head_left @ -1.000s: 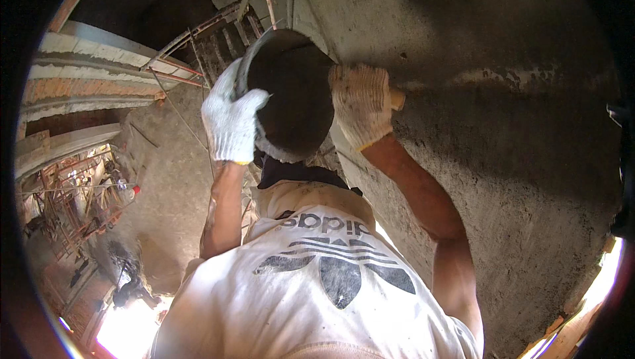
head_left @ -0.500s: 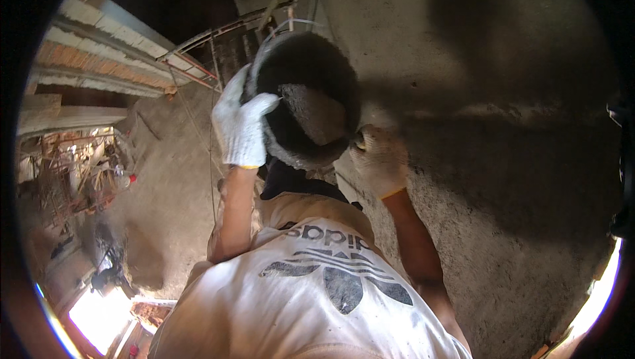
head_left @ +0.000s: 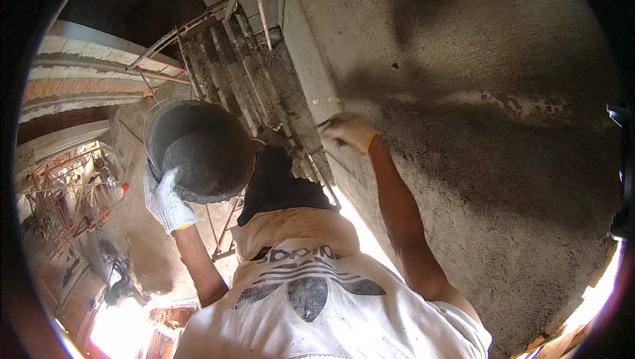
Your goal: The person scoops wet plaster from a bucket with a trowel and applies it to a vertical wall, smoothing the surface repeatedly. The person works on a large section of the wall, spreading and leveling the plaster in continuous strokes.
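Observation:
A black bucket (head_left: 228, 124) with a wire handle hangs at the left of my body, its mouth toward me and some grey mortar-like stuff inside. My left hand (head_left: 168, 199), in a white knit glove, grips the bucket's rim at its near left side. My right hand (head_left: 349, 131), also gloved, is raised apart from the bucket, close to the rough grey wall (head_left: 489, 180). Its fingers are curled, and a small dark bit shows at their tips; what it is, I cannot make out.
A scaffold platform of worn planks (head_left: 228, 71) with a metal frame lies below and ahead. Brick-and-concrete beams (head_left: 99, 81) run at the left. Lower left, far down, lies a jumble of rods and timber (head_left: 69, 190). A bright opening (head_left: 122, 326) shows at bottom left.
The bucket has swung left and nearer in my left hand. My right hand has come away from the bucket's side and moved slightly left and farther out. My view has shifted, showing more of the planks.

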Action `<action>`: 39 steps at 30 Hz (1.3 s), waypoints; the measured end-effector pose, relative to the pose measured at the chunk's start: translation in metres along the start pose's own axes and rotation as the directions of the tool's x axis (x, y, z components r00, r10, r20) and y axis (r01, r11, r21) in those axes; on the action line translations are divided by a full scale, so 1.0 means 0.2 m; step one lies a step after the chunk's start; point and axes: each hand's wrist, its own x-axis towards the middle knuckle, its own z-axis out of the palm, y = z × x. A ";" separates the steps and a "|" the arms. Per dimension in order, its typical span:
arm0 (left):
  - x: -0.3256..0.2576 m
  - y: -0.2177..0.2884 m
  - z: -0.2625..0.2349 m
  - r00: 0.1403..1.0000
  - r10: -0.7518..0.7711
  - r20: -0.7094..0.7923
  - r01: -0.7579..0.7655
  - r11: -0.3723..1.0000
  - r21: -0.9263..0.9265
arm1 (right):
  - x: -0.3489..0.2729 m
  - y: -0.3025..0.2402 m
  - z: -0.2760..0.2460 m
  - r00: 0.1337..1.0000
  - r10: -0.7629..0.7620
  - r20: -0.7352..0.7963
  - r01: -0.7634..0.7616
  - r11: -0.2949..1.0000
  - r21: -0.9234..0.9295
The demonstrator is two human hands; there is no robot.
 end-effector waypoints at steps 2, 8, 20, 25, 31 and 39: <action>0.02 0.00 -0.06 1.000 -0.012 0.001 0.012 0.999 0.031 | 0.02 0.12 -0.04 0.777 0.584 -0.234 -0.591 0.805 0.050; 0.03 -0.03 -0.06 0.998 0.052 -0.023 -0.050 0.995 0.081 | -0.27 -0.10 -0.30 0.507 0.573 -0.644 -0.514 0.801 0.307; -0.13 0.02 0.17 0.985 -0.099 0.144 0.121 0.981 -0.151 | -0.24 0.28 0.17 0.644 0.350 -0.680 -0.757 0.424 -0.498; -0.14 0.10 0.19 0.974 -0.105 0.201 0.121 0.990 -0.071 | -0.18 0.27 0.16 0.583 0.725 -0.367 -0.809 0.473 -0.349; -0.12 0.06 0.18 0.975 -0.089 0.205 0.089 0.996 0.010 | -0.33 -0.16 0.01 0.681 0.449 -0.578 -0.589 0.806 -0.068; -0.19 0.09 0.29 0.932 -0.008 0.362 0.012 1.000 -0.009 | -0.28 -0.85 -0.09 0.857 -0.153 -0.492 -0.089 0.896 -0.434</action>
